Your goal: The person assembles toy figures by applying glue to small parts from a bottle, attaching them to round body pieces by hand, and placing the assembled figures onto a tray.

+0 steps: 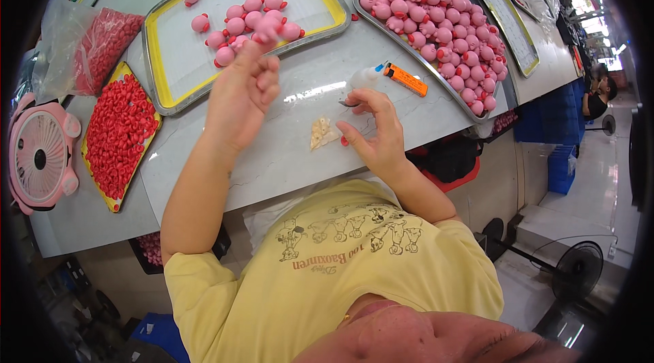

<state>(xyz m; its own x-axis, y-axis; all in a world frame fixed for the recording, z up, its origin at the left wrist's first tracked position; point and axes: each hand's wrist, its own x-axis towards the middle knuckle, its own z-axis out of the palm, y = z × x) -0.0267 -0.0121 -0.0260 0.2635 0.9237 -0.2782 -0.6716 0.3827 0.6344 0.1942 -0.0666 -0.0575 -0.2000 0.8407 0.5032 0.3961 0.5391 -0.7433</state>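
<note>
My left hand (246,94) is raised at the near edge of a yellow-lined metal tray (178,56), its fingers loosely bent and apart. Just beyond its fingertips is a motion-blurred pink round figure (270,27), seemingly free of the fingers. Several pink figures with red parts (235,26) lie in that tray. My right hand (381,132) curls over the table with a thin dark metal tool (349,104) at its fingers; its full shape is hidden. By the thumb lies a small red piece (345,140). Cream-coloured small pieces (323,132) lie left of this hand.
Beyond my right hand are a white bottle with a blue tip (366,77) and an orange packet (407,81). A second metal tray (470,112) is heaped with pink figures. At left are a tray of red pieces (117,134), a bag of red pieces (105,46) and a pink fan (41,152).
</note>
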